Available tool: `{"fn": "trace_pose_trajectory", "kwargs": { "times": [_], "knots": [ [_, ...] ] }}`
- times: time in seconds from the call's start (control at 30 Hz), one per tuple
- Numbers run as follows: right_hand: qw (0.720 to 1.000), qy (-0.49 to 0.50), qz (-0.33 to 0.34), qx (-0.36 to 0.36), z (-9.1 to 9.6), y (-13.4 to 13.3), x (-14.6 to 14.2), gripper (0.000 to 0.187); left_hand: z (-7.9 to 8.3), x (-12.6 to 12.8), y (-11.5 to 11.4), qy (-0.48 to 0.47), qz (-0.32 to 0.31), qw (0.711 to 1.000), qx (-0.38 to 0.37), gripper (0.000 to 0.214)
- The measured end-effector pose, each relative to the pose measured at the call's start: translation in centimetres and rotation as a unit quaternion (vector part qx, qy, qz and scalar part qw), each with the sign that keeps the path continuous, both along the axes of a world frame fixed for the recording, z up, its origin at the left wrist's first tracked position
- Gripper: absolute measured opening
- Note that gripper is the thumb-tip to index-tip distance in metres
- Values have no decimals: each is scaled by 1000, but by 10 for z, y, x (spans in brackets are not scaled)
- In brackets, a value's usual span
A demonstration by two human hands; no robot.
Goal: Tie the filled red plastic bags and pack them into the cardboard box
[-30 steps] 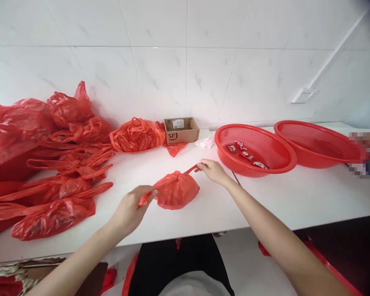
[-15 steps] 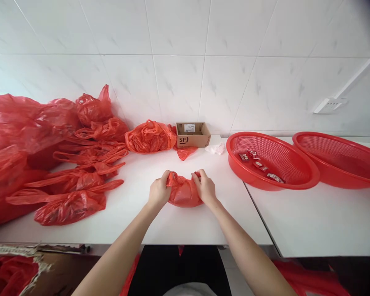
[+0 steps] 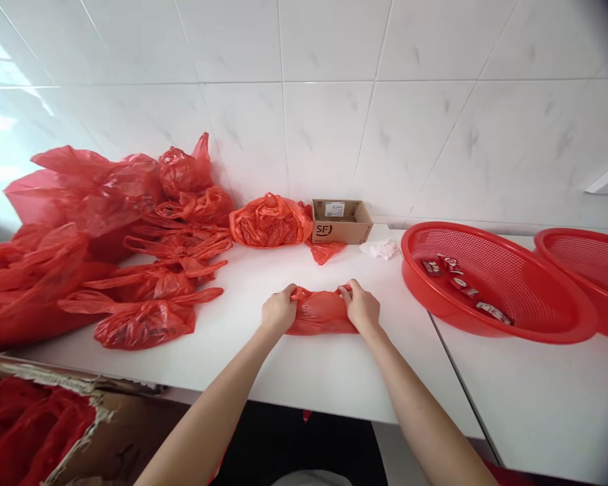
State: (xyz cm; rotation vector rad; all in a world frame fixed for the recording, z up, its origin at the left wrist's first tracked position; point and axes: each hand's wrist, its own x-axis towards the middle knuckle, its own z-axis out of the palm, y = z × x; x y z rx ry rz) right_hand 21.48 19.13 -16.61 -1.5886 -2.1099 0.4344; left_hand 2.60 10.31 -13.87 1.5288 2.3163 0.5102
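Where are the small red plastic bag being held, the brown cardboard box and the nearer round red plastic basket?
small red plastic bag [image 3: 320,314], head view, crumpled middle
brown cardboard box [image 3: 334,231], head view, front wall
nearer round red plastic basket [image 3: 507,331], head view, front rim

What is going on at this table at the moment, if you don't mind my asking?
A person grips a small red bag on the white table, left hand on one end and right hand on the other. To the left lies a pile of filled red bags. To the right, a red basket holds a few small packets. A cardboard box stands by the wall.
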Motion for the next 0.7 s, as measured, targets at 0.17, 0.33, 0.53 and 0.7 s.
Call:
{"fn": "trace_pose_trajectory", "kwargs": {
  "times": [0.17,0.33,0.53,0.7],
  "knots": [
    [997,-75,-22,29,-10,5,-3,21,-2,-2,11,42,-18,998,-50,27],
    [990,-120,-33,60,-16,7,-5,25,-10,0,17,98,-29,993,-52,28],
    [987,-137,-35,81,-15,10,-5,24,-19,2,28,143,-42,989,5,27],
    [987,-135,-64,66,-13,9,-2,22,-18,-7,14,126,-34,990,50,20]
  ]
}}
